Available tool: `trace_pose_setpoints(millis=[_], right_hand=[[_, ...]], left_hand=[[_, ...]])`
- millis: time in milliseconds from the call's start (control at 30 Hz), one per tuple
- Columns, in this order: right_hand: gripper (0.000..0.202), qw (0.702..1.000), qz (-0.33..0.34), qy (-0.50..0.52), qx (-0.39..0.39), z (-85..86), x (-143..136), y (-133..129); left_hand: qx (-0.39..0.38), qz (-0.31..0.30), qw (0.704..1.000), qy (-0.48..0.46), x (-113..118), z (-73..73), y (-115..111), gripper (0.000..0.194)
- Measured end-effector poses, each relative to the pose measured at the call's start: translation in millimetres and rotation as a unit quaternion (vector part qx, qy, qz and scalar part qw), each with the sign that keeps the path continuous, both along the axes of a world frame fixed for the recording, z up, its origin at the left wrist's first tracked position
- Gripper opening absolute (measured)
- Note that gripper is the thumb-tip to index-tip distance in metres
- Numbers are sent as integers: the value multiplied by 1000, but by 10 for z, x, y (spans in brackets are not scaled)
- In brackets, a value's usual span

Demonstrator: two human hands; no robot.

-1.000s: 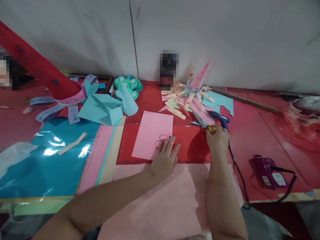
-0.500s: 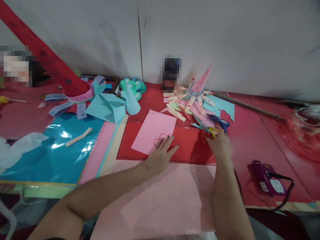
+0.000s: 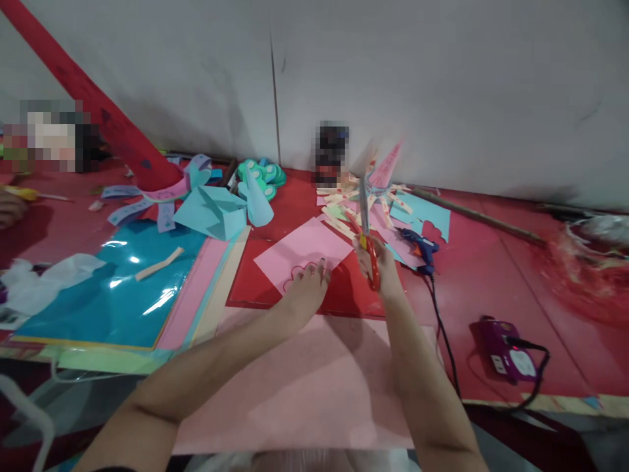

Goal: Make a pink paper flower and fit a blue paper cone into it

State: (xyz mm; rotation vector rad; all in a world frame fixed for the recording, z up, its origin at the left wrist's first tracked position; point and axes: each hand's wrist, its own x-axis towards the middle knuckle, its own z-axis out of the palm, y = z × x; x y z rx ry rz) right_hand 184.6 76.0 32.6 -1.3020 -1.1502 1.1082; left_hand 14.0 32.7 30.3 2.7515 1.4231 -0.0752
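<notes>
A sheet of pink paper (image 3: 307,239) with a red scalloped outline drawn near its front edge lies on a red folder (image 3: 358,292). My left hand (image 3: 309,285) has its fingers bent together over that front edge, covering part of the outline. The thumb's hold underneath is hidden. My right hand (image 3: 378,262) grips a pair of scissors (image 3: 373,262) with red and yellow handles, blades pointing up and away from me. To its right, a dark blue glue gun (image 3: 422,249) rests on the table.
A purple power socket box (image 3: 508,347) with a black cable sits at right. Paper cones and strips, including a pink cone (image 3: 387,169), lie along the back. Teal sheets in clear plastic (image 3: 113,295) cover the left. Another person's hand (image 3: 10,208) shows at the far left edge.
The right hand has lifted the scissors from beside the glue gun and brought them left, turning the blades upward. The pink paper has rotated under the left hand, whose fingers have drawn together.
</notes>
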Motion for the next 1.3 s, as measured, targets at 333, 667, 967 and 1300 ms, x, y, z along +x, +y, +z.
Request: trace_pose_setpoints(millis=[333, 667, 967, 1300], right_hand=[[38, 995, -43, 84, -40, -196, -96, -39], [36, 982, -181, 53, -9, -138, -112, -93], [38, 967, -239, 62, 64, -320, 12, -13], [43, 957, -258, 124, 42, -281, 113, 30]], left_hand=[[62, 101, 988, -94, -79, -101, 241, 40], [202, -10, 959, -197, -116, -290, 283, 36], [149, -30, 959, -238, -109, -319, 341, 49], [-358, 64, 544, -757, -159, -320, 517, 43]])
